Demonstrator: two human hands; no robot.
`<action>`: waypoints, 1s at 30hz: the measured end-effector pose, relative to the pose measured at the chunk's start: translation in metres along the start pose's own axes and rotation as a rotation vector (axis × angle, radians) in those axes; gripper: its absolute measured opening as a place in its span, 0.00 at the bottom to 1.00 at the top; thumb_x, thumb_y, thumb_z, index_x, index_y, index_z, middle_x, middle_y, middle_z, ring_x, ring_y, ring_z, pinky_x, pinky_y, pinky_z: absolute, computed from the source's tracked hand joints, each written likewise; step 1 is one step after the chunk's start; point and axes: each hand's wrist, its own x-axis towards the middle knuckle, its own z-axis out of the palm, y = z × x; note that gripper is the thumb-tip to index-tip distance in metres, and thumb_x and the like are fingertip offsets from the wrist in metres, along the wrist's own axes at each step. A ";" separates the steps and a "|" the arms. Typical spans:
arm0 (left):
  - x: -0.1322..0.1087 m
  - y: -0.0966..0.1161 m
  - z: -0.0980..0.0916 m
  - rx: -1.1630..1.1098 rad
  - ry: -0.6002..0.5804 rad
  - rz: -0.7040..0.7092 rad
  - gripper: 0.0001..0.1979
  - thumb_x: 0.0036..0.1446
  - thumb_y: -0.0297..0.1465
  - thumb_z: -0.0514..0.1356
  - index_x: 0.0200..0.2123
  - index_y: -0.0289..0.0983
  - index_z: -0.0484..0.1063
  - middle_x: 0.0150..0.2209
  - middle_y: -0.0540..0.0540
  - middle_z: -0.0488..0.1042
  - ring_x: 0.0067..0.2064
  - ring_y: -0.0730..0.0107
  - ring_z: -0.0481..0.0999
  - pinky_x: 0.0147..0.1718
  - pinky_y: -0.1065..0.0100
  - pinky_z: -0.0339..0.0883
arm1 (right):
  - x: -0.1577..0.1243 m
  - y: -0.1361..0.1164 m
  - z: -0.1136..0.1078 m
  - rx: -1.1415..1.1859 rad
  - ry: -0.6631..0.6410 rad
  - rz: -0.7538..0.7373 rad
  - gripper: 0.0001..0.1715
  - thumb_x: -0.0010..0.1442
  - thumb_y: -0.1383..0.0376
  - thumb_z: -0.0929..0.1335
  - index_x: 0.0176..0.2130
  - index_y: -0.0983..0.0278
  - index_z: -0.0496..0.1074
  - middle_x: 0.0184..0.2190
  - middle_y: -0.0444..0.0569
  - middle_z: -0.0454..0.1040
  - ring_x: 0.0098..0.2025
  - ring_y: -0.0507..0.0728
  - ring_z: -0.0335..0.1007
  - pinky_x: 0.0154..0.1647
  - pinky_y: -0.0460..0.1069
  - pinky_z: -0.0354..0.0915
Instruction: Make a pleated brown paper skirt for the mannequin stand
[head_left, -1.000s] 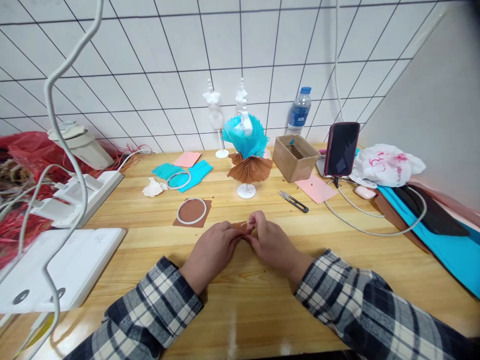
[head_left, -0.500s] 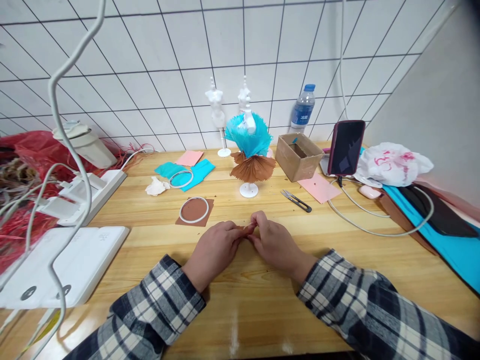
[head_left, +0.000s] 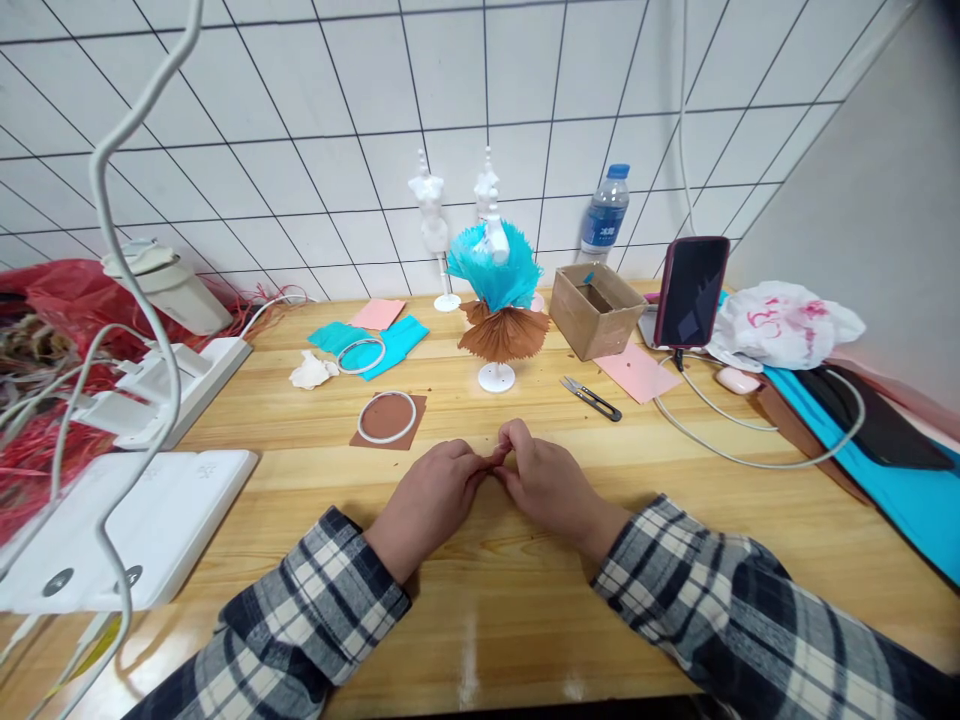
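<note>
My left hand (head_left: 433,494) and my right hand (head_left: 551,484) meet fingertip to fingertip over the table, both closed in a pinch. Between them is a small piece of brown paper, almost wholly hidden by the fingers. Just beyond stands a small white mannequin (head_left: 496,240) dressed in ruffled turquoise paper (head_left: 510,285) above a fanned brown paper skirt (head_left: 504,335). To the left of it, a white ring (head_left: 386,438) lies on a brown paper square (head_left: 416,412).
Thread snips (head_left: 592,400) lie to the right, near a cardboard box (head_left: 600,335) and pink paper (head_left: 637,372). A propped phone (head_left: 691,292) has a cable looping across the table. Turquoise paper (head_left: 405,345) with another ring lies back left. A white power bank (head_left: 127,530) and power strip (head_left: 202,390) are at left.
Both hands stay in nearly the same place, still pinched together. The brown paper between the fingertips shows less than before. The whole view has shifted very slightly.
</note>
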 end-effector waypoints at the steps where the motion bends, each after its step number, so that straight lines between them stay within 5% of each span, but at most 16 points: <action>1: 0.000 -0.001 0.001 -0.006 0.001 0.007 0.14 0.65 0.31 0.51 0.44 0.42 0.77 0.35 0.45 0.75 0.39 0.65 0.74 0.38 0.65 0.66 | 0.000 0.000 0.000 0.010 0.012 -0.001 0.14 0.60 0.70 0.66 0.43 0.60 0.56 0.38 0.46 0.76 0.38 0.57 0.74 0.35 0.48 0.60; 8: 0.001 -0.003 0.003 -0.031 0.101 0.062 0.12 0.63 0.29 0.54 0.40 0.41 0.79 0.43 0.44 0.73 0.43 0.64 0.72 0.44 0.63 0.66 | 0.000 0.002 0.001 0.042 0.021 0.023 0.16 0.59 0.70 0.66 0.43 0.60 0.54 0.39 0.46 0.76 0.37 0.57 0.75 0.34 0.48 0.60; 20: 0.002 -0.005 -0.009 0.055 0.000 0.036 0.15 0.66 0.33 0.50 0.37 0.39 0.77 0.34 0.44 0.75 0.38 0.64 0.74 0.38 0.64 0.66 | 0.001 0.006 -0.006 0.060 0.017 -0.040 0.13 0.60 0.71 0.64 0.41 0.60 0.55 0.37 0.46 0.76 0.36 0.56 0.74 0.34 0.48 0.61; 23: 0.002 -0.014 -0.014 0.080 0.072 0.058 0.14 0.64 0.37 0.53 0.36 0.38 0.77 0.43 0.42 0.75 0.45 0.61 0.73 0.46 0.58 0.66 | 0.002 0.007 -0.008 0.070 0.075 -0.060 0.11 0.62 0.70 0.64 0.40 0.60 0.55 0.37 0.47 0.75 0.36 0.56 0.74 0.35 0.49 0.62; 27: -0.002 -0.018 -0.017 0.120 0.156 0.132 0.25 0.57 0.43 0.60 0.55 0.39 0.68 0.60 0.38 0.65 0.63 0.49 0.59 0.61 0.40 0.48 | 0.001 0.005 -0.008 0.037 0.119 -0.077 0.11 0.62 0.70 0.64 0.40 0.60 0.55 0.37 0.47 0.75 0.35 0.56 0.73 0.34 0.49 0.62; 30: -0.003 -0.012 -0.016 0.122 0.138 0.148 0.23 0.56 0.40 0.62 0.55 0.43 0.68 0.59 0.42 0.67 0.64 0.50 0.58 0.63 0.36 0.39 | -0.001 0.002 -0.006 0.000 0.092 -0.113 0.10 0.62 0.70 0.63 0.41 0.60 0.56 0.37 0.48 0.75 0.35 0.56 0.73 0.34 0.48 0.62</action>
